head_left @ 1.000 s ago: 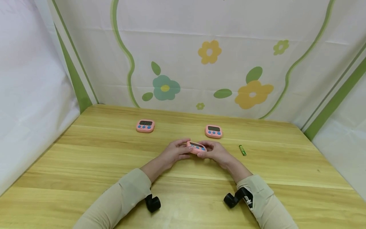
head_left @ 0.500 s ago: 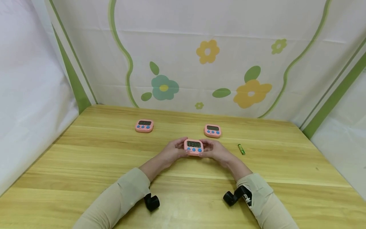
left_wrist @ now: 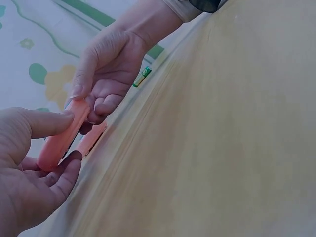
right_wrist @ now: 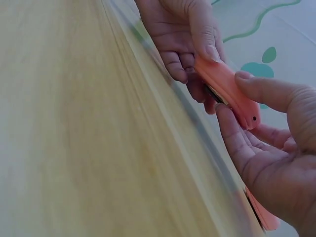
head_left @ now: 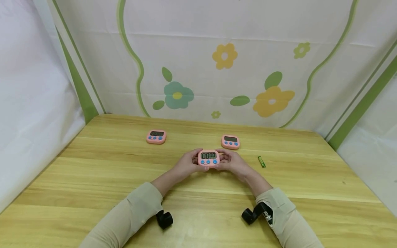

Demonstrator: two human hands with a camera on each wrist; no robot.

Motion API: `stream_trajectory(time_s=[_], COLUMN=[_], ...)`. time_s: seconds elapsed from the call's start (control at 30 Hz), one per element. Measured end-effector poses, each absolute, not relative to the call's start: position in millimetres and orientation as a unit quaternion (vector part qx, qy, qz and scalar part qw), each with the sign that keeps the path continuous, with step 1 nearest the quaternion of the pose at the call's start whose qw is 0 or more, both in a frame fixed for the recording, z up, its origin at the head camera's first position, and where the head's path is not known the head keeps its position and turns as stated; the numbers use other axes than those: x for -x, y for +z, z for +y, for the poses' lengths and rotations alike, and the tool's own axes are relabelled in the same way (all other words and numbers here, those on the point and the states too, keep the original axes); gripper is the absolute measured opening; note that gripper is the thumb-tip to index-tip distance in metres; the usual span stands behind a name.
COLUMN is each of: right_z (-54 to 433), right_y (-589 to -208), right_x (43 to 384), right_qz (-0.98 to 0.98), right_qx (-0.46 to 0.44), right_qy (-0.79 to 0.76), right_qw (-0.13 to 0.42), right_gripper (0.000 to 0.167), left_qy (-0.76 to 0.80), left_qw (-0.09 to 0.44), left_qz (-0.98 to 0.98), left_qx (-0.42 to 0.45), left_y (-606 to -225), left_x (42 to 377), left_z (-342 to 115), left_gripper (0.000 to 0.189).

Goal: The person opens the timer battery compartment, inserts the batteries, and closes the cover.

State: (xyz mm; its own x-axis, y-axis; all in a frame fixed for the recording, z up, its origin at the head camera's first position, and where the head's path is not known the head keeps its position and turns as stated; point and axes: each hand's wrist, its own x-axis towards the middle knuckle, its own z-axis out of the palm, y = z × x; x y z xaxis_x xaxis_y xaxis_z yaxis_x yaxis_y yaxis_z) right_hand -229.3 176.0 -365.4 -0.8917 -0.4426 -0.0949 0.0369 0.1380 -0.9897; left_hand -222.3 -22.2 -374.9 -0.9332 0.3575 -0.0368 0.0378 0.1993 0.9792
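Note:
In the head view, a pink digital timer (head_left: 208, 157) with three blue buttons is held up between both hands, its screen showing zeros and facing me. My left hand (head_left: 185, 166) grips its left end, thumb on the lower front edge. The right end is pinched by my right hand (head_left: 233, 165), thumb likewise in front. Seen edge-on in the left wrist view, the same timer (left_wrist: 61, 136) sits between thumbs and fingers. A dark strip shows along its rear side in the right wrist view, where the timer (right_wrist: 229, 94) is tilted.
Two more pink timers lie on the wooden table (head_left: 198, 213) behind the hands: one timer (head_left: 156, 136) to the left showing digits, another timer (head_left: 230, 142) to the right with a blank screen. A green battery (head_left: 262, 162) lies right of the right hand. A flowered cloth (head_left: 192, 62) hangs behind.
The held timer has turned from a tilted pose to face me, and its screen digits have become readable. The left thumb has slid from the button area to the lower edge.

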Motion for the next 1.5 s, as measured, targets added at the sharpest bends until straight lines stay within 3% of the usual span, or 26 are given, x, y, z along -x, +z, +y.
stream_trajectory(time_s=[0.43,0.8,1.13,1.5], right_z=[179.3,185.1,184.6,184.4], right_y=[-365.0,-367.8,-373.5,-372.5], right_x=[229.2,231.8,233.4,233.9], right_qz=[0.66,0.638,0.642,0.649], right_qx=[0.132,0.114,0.12,0.13], right_qy=[-0.709,-0.732,-0.727,-0.718], right_qw=[0.211,0.209,0.212,0.214], right_gripper=[0.059,0.059,0.055,0.056], left_qy=[0.595,0.578,0.546,0.503], left_qw=[0.065,0.025,0.024,0.003], left_qz=[0.792,0.808,0.827,0.85], left_qx=[-0.121,-0.111,-0.133,-0.158], left_y=[-368.0,-369.7,-378.3,-383.6], left_x=[230.7,268.9,297.5,302.5], left_z=[-26.2,-38.4,-42.6,-43.3], left_gripper=[0.07,0.071,0.068,0.067])
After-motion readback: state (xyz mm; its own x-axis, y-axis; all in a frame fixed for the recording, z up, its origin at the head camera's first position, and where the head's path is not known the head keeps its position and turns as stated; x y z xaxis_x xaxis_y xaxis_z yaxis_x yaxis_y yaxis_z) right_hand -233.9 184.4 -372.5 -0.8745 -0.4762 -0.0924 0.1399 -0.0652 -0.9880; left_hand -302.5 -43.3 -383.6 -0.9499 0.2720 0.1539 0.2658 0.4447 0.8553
